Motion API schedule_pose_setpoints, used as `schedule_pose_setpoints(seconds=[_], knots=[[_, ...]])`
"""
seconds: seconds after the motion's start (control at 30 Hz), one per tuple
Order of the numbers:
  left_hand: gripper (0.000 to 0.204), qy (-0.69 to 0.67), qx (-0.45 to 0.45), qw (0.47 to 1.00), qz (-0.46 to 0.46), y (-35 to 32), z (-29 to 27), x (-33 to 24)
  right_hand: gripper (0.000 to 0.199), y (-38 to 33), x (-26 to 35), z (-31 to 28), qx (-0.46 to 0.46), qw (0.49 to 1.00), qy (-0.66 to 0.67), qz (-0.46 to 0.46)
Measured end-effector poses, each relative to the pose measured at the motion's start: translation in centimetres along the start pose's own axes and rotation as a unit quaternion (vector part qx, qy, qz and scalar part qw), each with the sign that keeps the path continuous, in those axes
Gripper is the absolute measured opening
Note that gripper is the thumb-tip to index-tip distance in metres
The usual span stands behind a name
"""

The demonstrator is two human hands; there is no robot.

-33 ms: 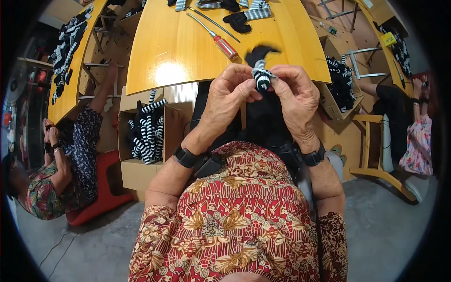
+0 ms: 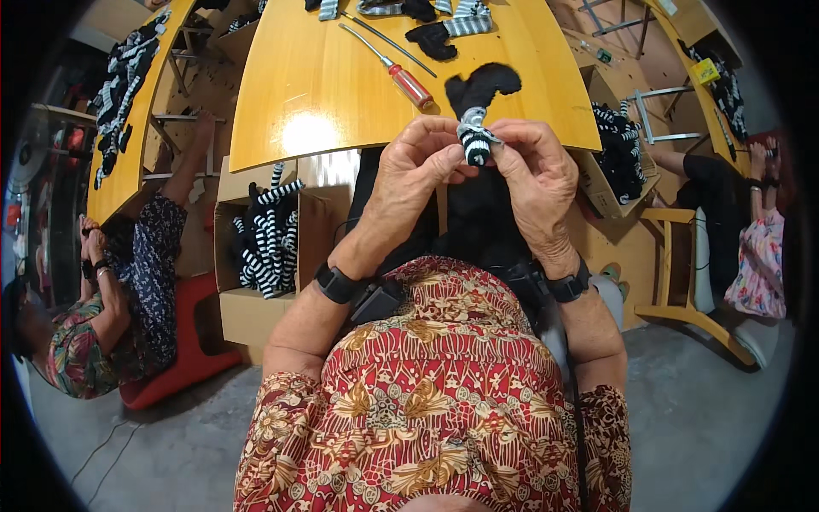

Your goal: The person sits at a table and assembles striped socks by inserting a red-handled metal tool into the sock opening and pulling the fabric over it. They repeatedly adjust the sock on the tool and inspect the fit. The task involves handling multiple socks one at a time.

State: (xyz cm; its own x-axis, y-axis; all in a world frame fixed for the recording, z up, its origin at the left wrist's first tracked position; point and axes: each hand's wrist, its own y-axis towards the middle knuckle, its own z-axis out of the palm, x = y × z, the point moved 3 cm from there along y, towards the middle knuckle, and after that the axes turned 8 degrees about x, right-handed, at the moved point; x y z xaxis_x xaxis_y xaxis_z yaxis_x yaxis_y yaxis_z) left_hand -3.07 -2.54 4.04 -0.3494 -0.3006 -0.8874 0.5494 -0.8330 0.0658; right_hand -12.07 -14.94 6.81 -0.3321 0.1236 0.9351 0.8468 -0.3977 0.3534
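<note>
Just above the near edge of the table, both my hands grip a black-and-white striped sock [image 2: 474, 139]. My left hand [image 2: 426, 157] pinches its striped end from the left, thumb on top. My right hand [image 2: 537, 166] pinches the same end from the right, with a light strip of the knit between thumb and fingers. The sock's black part [image 2: 486, 85] sticks up and away over the table, flopping to the right. My curled fingers hide part of the striped end.
A screwdriver [image 2: 409, 86] with a clear red handle lies on the yellow table [image 2: 299, 94], beside a thin dark rod [image 2: 401, 51]. More striped socks [image 2: 456, 27] lie farther back. Boxes of socks stand at left [image 2: 226, 264] and right [image 2: 627, 200]. People sit at both sides.
The sock's black part, blurred and bent low before, now stands higher and spreads to the right. My hands have barely moved and keep their grip.
</note>
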Motion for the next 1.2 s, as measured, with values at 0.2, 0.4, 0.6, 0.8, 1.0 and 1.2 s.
schedule_pose_setpoints(seconds=[0.2,0.4,0.6,0.8,1.0,1.2], knots=[[0.018,0.017,-0.017,1.000,0.015,0.0,-1.6,1.4,0.010,-0.5,-1.5,0.1,0.035,0.997,0.044,0.061],[0.015,0.004,-0.006,1.000,-0.012,0.0,-2.6,2.8,0.007,-0.4,-2.6,-0.2,0.044,0.997,0.023,0.067],[0.013,-0.125,-0.005,0.987,-0.103,-0.1,-1.8,2.9,0.007,-0.2,-3.0,-0.4,0.040,0.998,0.001,0.048],[0.008,-0.144,-0.003,0.981,-0.128,-0.3,-1.4,2.6,0.006,-0.4,-2.7,-0.5,0.045,0.992,0.072,0.097],[0.006,-0.110,-0.039,0.983,-0.143,-0.2,-1.1,3.0,0.007,-1.4,-3.9,-0.6,0.098,0.957,0.204,0.179],[0.006,-0.147,-0.051,0.986,-0.063,0.1,-1.5,3.4,0.008,-0.7,-4.3,-1.4,0.062,0.954,0.204,0.209]])
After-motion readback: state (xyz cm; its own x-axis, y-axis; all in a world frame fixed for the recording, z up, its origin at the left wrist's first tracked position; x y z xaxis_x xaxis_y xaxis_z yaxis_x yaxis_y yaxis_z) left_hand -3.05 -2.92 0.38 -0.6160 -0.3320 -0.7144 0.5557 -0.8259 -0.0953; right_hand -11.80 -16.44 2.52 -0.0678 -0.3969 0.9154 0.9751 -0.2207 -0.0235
